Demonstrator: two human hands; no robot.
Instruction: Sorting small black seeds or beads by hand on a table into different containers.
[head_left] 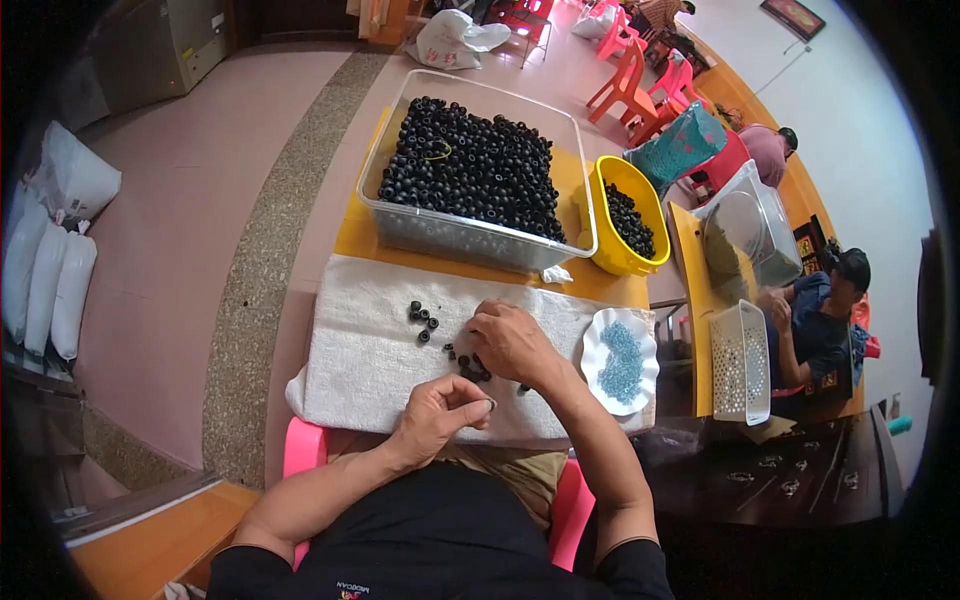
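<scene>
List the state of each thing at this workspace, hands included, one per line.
White towel: spread out, creased
Black pieces: loose on the towel
Left hand: thumb and finger pinched, seemingly on something small
Right hand: fingers curled down by the black pieces, grip unclear
Clear bin: open, holding black pieces
Yellow tub: open, partly filled with black pieces
White plate: bearing pale blue bits

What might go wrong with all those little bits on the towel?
Maybe these: the right forearm is close to the scalloped white plate, so a bump could spill its clear blue pieces. The loose black rings lie on the white towel with nothing around them, so a nudge might scatter them. And the tiny piece at the fingertips of the left hand could slip from its grip.
</scene>
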